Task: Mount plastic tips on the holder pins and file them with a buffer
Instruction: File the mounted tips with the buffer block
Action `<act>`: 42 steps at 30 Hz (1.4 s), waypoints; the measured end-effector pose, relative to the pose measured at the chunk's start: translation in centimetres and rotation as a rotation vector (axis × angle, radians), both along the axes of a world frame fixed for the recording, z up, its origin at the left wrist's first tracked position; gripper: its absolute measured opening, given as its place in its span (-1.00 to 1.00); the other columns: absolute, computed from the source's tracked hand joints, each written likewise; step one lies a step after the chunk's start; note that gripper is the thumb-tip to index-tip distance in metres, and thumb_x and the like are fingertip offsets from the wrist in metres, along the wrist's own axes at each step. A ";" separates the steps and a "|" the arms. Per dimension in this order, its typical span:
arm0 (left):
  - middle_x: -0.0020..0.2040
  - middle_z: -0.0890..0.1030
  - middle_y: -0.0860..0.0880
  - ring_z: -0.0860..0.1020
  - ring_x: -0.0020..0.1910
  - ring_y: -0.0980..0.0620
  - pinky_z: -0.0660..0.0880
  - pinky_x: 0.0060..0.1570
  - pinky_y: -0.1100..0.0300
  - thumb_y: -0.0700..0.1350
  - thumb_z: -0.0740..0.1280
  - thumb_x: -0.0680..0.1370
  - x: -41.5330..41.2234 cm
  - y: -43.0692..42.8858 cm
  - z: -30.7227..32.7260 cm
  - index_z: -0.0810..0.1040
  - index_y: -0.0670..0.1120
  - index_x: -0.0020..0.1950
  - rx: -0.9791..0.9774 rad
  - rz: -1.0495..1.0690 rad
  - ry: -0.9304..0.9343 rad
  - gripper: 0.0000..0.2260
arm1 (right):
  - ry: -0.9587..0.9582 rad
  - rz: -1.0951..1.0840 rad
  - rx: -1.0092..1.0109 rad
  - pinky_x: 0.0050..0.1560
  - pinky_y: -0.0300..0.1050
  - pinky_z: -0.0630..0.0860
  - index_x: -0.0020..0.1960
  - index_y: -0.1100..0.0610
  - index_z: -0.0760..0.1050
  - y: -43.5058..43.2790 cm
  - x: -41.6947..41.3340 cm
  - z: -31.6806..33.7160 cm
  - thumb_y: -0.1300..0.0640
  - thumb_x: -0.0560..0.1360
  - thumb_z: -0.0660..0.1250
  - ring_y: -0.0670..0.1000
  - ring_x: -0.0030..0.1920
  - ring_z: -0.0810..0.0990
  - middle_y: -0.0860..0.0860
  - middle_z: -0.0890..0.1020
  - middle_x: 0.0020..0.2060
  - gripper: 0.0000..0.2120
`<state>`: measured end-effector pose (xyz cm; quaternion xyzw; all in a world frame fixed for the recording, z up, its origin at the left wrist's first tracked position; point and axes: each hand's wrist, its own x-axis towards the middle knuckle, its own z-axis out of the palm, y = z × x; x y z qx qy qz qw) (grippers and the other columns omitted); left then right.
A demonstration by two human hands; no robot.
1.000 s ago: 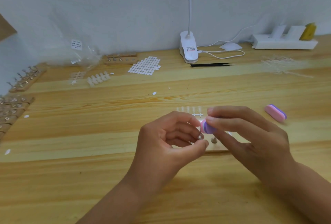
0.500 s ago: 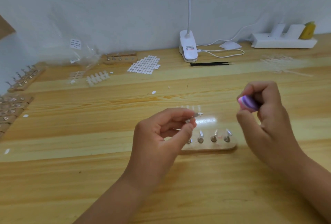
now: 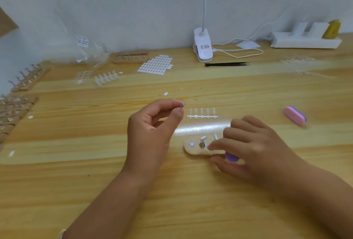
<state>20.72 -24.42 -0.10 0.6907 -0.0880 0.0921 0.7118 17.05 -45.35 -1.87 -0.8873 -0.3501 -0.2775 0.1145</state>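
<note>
1. Left hand (image 3: 152, 131): index finger and thumb nearly closed, pinching a small greyish plastic tip (image 3: 182, 104); the other fingers are loosely curled.
2. Right hand (image 3: 254, 147): fingers curled over a purple oval buffer block (image 3: 231, 157), with the fingertips over a rounded wooden holder with metal pins (image 3: 192, 150), mid-tabletop toward the near edge.
3. Strip of clear plastic tips (image 3: 202, 115): just beyond the holder.
4. Change: half a second earlier the right hand held the buffer raised clear of the holder, and the left hand's pinch was closer to it.

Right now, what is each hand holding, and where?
Left hand pinches a small tip between thumb and forefinger; right hand grips the purple buffer, only one end showing.
</note>
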 end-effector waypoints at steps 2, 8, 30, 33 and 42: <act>-0.11 0.72 0.04 0.65 -0.16 0.18 0.53 -0.19 0.31 -0.26 0.46 0.49 0.0 0.0 0.0 0.71 -0.02 -0.11 0.016 -0.019 0.005 -0.86 | -0.088 -0.023 -0.094 -0.14 -0.11 0.44 -0.15 0.06 0.68 0.2 0.2 -0.5 -0.01 0.54 0.34 0.01 -0.24 0.47 -0.07 0.50 -0.35 -0.79; -0.15 0.73 0.02 0.67 -0.15 0.11 0.56 -0.16 0.29 -0.29 0.46 0.48 -0.5 -0.5 0.1 0.71 -0.09 -0.10 0.044 -0.077 0.016 -0.89 | -0.117 -0.022 -0.083 -0.17 -0.11 0.42 -0.21 0.07 0.67 0.6 0.3 -0.7 0.07 0.57 0.33 0.03 -0.28 0.48 -0.06 0.50 -0.37 -0.78; -0.20 0.69 0.14 0.65 -0.18 0.09 0.52 -0.29 0.16 -0.21 0.49 0.41 -1.7 -1.4 0.1 0.72 0.02 -0.16 0.318 -0.211 -0.234 -0.88 | -0.025 -0.064 0.545 -0.12 -0.18 0.33 -0.04 0.03 0.61 0.5 -0.9 0.8 0.07 0.48 0.47 -0.13 -0.30 0.35 -0.11 0.47 -0.41 -0.91; -0.22 0.69 0.12 0.65 -0.18 0.08 0.51 -0.29 0.17 -0.20 0.49 0.41 -1.8 -1.5 0.2 0.71 0.01 -0.16 0.317 -0.207 -0.230 -0.89 | -0.019 -0.053 0.539 -0.15 -0.16 0.32 -0.06 0.08 0.64 0.7 -0.9 0.7 0.08 0.48 0.47 -0.11 -0.30 0.32 -0.15 0.40 -0.37 -0.92; -0.23 0.68 0.13 0.63 -0.20 0.10 0.52 -0.26 0.14 -0.19 0.50 0.40 -2.3 -1.5 0.4 0.72 0.02 -0.16 0.330 -0.192 -0.240 -0.89 | -0.044 -0.032 0.511 -0.18 -0.17 0.33 -0.23 0.23 0.67 0.9 -0.7 0.4 0.14 0.49 0.46 -0.15 -0.27 0.24 -0.15 0.37 -0.35 -0.81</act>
